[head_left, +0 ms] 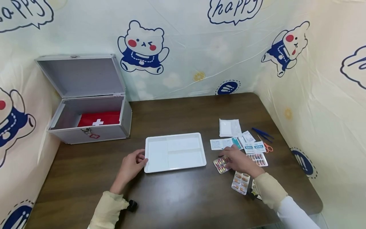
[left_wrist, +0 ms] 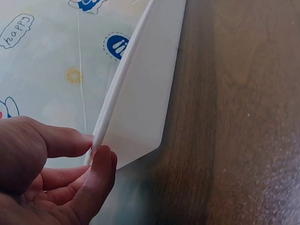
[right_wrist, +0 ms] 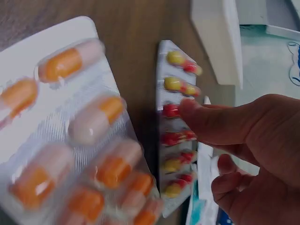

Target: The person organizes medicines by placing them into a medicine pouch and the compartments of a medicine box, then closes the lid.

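Note:
My left hand (head_left: 130, 167) pinches the left rim of a white divided tray (head_left: 152, 156) between thumb and fingers. The left wrist view shows the tray's side (left_wrist: 140, 93) close up, with the left fingertips on its rim. To the right of the tray, my right hand (head_left: 240, 159) pinches a blister pack of red and yellow capsules (head_left: 220, 165). In the right wrist view the thumb lies on that capsule pack (right_wrist: 171, 136), while the other fingers are partly hidden. Nearer the camera lies a blister pack of orange and pale capsules (head_left: 240, 182).
At the back left stands an open silver case (head_left: 125, 117) with a red white-crossed pouch (head_left: 88, 119) inside. Around the right hand lie white packets (head_left: 230, 128), another capsule pack (head_left: 261, 159), blue tweezers (head_left: 262, 133) and orange-handled scissors (head_left: 268, 148). Patterned sheeting borders the table.

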Tool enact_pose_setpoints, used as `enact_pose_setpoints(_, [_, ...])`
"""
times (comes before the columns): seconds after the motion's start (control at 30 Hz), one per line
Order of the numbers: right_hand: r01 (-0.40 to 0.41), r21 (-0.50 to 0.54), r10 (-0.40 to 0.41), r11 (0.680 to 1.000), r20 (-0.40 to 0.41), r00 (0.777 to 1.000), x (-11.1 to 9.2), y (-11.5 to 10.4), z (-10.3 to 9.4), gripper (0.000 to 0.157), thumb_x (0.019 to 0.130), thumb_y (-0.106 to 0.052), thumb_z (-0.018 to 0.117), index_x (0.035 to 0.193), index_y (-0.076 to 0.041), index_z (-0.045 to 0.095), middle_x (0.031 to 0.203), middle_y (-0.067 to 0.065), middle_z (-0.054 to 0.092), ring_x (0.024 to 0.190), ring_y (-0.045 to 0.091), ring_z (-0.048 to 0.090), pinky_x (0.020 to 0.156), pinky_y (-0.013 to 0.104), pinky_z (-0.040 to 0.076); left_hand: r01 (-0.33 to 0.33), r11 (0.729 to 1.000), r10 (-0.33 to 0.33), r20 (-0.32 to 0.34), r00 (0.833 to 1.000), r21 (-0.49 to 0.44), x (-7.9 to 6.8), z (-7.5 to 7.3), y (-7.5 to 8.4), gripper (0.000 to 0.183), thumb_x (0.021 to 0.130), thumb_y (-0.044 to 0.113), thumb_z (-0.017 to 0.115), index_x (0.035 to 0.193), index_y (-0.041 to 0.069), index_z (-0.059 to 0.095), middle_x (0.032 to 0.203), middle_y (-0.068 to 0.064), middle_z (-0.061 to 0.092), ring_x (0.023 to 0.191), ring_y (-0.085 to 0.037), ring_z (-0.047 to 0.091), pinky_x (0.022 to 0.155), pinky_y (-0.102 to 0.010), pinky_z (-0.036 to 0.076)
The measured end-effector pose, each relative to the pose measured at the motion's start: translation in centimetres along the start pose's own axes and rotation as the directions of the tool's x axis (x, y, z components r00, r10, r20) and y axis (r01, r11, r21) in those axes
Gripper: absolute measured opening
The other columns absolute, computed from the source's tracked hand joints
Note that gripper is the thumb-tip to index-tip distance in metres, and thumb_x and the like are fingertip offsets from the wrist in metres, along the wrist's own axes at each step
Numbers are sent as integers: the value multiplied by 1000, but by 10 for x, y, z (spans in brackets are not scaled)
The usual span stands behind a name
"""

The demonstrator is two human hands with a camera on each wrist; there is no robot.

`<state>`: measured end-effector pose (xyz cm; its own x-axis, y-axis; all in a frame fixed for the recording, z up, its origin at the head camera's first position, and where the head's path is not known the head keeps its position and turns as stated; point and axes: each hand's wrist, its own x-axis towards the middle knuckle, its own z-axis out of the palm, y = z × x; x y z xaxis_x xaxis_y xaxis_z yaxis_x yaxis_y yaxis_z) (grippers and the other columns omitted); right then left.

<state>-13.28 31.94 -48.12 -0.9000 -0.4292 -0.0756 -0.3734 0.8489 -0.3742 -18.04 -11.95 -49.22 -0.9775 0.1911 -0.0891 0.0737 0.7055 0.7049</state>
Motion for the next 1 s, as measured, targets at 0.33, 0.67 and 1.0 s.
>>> enact_pose_setpoints(0.33, [-80, -20, 81, 997, 98, 992, 23, -8, 4, 32, 71, -8, 87, 92, -13, 63, 93, -1, 52, 89, 18, 38, 74, 29, 35, 21, 999, -21, 1, 1000, -48, 1, -1, -4, 40, 89, 8, 70, 125, -7, 62, 95, -14, 70, 83, -20, 67, 71, -25, 51])
enact_pose_setpoints(0.67, [-11, -6, 11, 1000, 30, 999, 24, -18, -12, 30, 82, -6, 80, 97, -15, 55, 72, -7, 58, 60, 6, 47, 56, 22, 41, 45, 996, -44, 8, 999, -74, 0, 2, -7, 39, 89, 7, 70, 125, -7, 62, 95, -13, 69, 82, -18, 66, 70, -24, 50])
enact_pose_setpoints(1.0, [55, 127, -44, 990, -89, 995, 41, -44, -19, 28, 86, -7, 76, 105, -9, 55, 75, -1, 61, 62, 6, 46, 58, 21, 40, 69, 995, -68, 17, 998, -69, 0, 1, -5, 40, 89, 7, 70, 126, -6, 62, 94, -11, 69, 82, -18, 64, 71, -26, 50])
